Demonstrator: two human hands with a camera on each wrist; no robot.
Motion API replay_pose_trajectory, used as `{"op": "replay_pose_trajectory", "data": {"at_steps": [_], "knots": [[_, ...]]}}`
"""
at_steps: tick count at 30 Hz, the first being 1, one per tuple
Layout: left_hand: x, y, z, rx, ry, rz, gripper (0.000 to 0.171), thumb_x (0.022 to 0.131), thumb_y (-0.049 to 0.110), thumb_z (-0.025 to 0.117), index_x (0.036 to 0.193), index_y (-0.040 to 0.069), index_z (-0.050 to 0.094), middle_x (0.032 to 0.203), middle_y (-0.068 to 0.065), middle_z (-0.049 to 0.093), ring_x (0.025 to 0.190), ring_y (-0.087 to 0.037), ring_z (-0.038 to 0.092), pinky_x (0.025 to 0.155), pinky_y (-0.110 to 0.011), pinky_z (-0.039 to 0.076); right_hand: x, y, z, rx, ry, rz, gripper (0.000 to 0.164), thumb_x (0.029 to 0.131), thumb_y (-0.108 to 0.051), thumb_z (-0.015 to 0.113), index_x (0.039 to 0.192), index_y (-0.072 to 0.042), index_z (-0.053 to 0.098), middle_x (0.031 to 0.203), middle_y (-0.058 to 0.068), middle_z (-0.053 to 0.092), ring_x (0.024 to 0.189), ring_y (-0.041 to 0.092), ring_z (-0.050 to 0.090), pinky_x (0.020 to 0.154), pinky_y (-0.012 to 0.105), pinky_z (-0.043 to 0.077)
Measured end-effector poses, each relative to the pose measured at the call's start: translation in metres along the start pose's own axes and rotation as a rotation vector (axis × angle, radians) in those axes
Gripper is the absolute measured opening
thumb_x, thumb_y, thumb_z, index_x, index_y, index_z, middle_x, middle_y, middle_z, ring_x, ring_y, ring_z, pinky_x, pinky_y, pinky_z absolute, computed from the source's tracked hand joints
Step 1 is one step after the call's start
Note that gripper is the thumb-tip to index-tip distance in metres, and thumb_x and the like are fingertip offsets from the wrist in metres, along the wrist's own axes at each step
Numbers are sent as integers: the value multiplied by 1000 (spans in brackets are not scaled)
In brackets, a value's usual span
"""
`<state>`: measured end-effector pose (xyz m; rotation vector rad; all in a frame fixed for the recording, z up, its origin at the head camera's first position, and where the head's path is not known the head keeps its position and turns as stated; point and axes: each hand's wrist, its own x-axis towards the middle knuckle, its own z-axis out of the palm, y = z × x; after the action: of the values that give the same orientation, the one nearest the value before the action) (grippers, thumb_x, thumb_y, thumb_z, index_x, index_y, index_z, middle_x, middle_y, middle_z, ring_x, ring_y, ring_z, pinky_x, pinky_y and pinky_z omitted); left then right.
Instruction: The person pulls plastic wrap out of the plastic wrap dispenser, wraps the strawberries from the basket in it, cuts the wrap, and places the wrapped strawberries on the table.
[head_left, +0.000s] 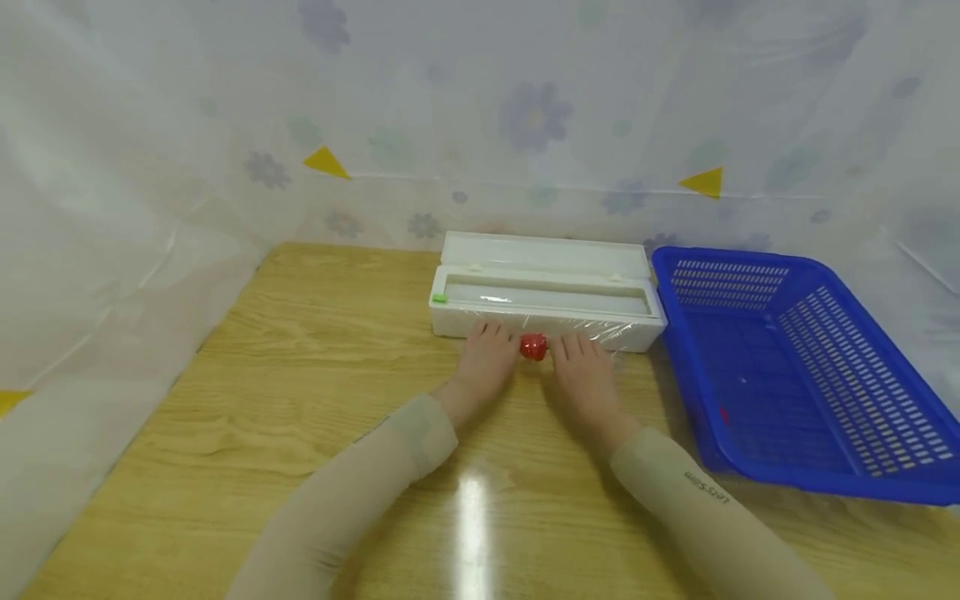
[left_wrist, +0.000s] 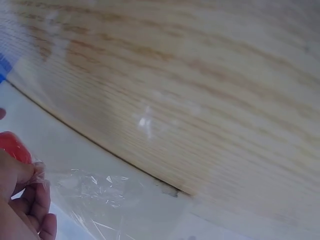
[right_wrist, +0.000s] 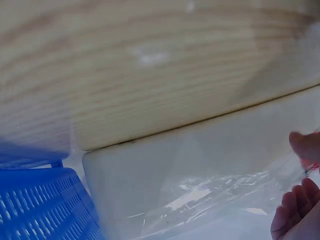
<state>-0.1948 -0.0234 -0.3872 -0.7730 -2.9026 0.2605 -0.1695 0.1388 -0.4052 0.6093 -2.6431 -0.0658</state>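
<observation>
A small red object (head_left: pixel 533 347), wrapped in clear film, sits between my two hands at the front of a long white cling film dispenser (head_left: pixel 547 327). My left hand (head_left: pixel 487 357) pinches the film gathered at its left side; in the left wrist view, thumb and finger squeeze the bunched cling film (left_wrist: pixel 40 172) beside the red. On the other side, my right hand (head_left: pixel 582 371) pinches the film close to the red object. Wrinkled film (right_wrist: pixel 190 200) runs over the dispenser's front face. The dispenser's lid (head_left: pixel 546 254) is tipped back.
Right of the dispenser stands a blue plastic basket (head_left: pixel 693 400) with slotted walls, close against its end. A wood-grain table (head_left: pixel 322 333) lies under everything. Behind hangs a flower-patterned sheet (head_left: pixel 532 117) with yellow triangle markers (head_left: pixel 327 162). A green tab (head_left: pixel 439 298) marks the dispenser's left end.
</observation>
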Motion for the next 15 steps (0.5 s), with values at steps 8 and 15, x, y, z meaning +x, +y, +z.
{"op": "replay_pose_trajectory", "data": {"at_steps": [8, 15], "knots": [[-1, -3, -3, -21, -17, 21, 34, 90, 11, 56, 124, 9, 59, 121, -8, 61, 114, -24, 52, 103, -38, 40, 3, 17, 5, 50, 191, -110, 26, 67, -2, 69, 92, 4, 65, 87, 17, 65, 84, 32, 56, 73, 43, 51], [1, -8, -4, -133, -19, -7, 34, 91, 11, 56, 125, 9, 56, 125, -9, 62, 118, -24, 53, 106, -39, 40, 6, 16, 2, 94, 90, -70, 21, 69, -2, 68, 89, 6, 67, 84, 17, 66, 80, 31, 57, 69, 43, 54]]}}
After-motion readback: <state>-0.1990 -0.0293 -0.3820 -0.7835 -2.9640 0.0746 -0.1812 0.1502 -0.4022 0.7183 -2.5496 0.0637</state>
